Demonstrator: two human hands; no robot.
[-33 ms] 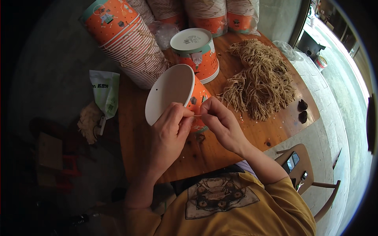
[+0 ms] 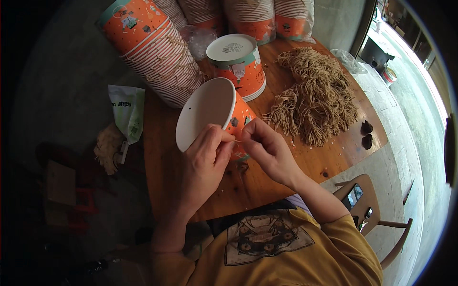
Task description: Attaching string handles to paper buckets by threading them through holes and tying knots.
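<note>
A paper bucket, white inside and orange with printed figures outside, rests tilted on the table with its mouth toward the left. One small dark hole shows in its inner wall. My left hand lies over the near rim, thumb and forefinger pinched on a thin pale cord. Close by on the right, my right hand pinches the same short cord against the bucket's outer side. Both hands are closed, and the fingertips partly hide the cord.
A tall leaning stack of nested buckets stands at the left, with an upturned bucket beyond mine. Tan cords lie heaped at the right. Two dark lumps sit near the wooden table's right edge. A chair holds a phone.
The fingers of my right hand have shifted very slightly to the left. My left hand and the bucket have stayed in place.
</note>
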